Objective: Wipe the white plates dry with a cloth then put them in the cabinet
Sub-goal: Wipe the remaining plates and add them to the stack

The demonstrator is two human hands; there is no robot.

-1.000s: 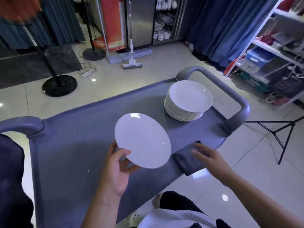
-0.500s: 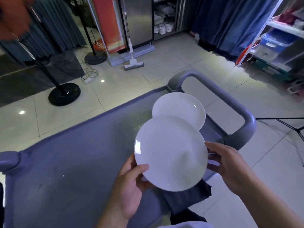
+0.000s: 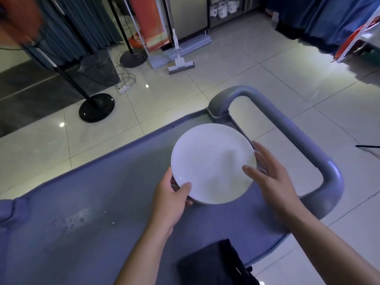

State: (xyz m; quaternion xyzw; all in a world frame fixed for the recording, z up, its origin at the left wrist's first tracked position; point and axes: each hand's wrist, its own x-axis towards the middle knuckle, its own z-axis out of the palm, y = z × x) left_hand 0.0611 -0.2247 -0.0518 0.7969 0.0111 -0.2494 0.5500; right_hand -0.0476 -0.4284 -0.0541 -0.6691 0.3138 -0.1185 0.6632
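Note:
A white plate (image 3: 213,163) is level over the right end of the grey cart top (image 3: 92,202), between both my hands. My left hand (image 3: 170,200) grips its near-left rim, thumb on top and fingers underneath. My right hand (image 3: 267,173) holds the right rim, thumb lying on the plate's face and fingers along the edge. A sliver of another plate's rim (image 3: 190,202) shows just below; the stack under it is otherwise hidden. The dark cloth (image 3: 216,264) lies folded at the cart's near edge, untouched. The steel cabinet (image 3: 189,15) stands far back across the floor.
The cart's grey handle loop (image 3: 298,136) curves close around my right hand. Water drops (image 3: 72,221) speckle the cart top at left. On the tiled floor beyond stand a black stand base (image 3: 96,106), a mop (image 3: 181,64) and a power strip (image 3: 124,89).
The plate moved from my left hand alone, near the cloth, to the right over the stack. My right hand left the cloth and took the plate's right rim.

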